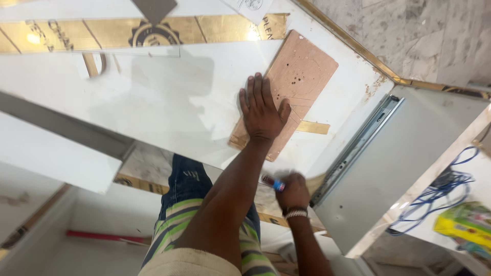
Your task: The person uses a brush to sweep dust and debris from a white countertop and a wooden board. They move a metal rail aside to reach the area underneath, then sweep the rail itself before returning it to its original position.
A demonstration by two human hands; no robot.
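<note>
Head view: my left hand [262,113] splayed flat pins the stiff, light plywood template [290,92]; right hand [292,191] seemingly fisted around a marker [273,183]; grip template edges.

Board: a flat panel [169,107] spans the middle of the view, running from the far left to the corner at the right.
Block: a thin rectangular piece [302,76] lies on the panel near its right end, tilted.
Left hand [263,112]: flat on the lower half of the block, palm down.
Right hand [294,191]: nearer the person, just past the panel's near edge, closed around a small marker [273,183].
Drawer slide [358,145]: right of the panel, along the side of a cabinet part [404,179].
Cable [442,191]: further right, on a ledge, beside a small box [468,225].
Legs [204,220]: under the panel, below both arms.
</note>
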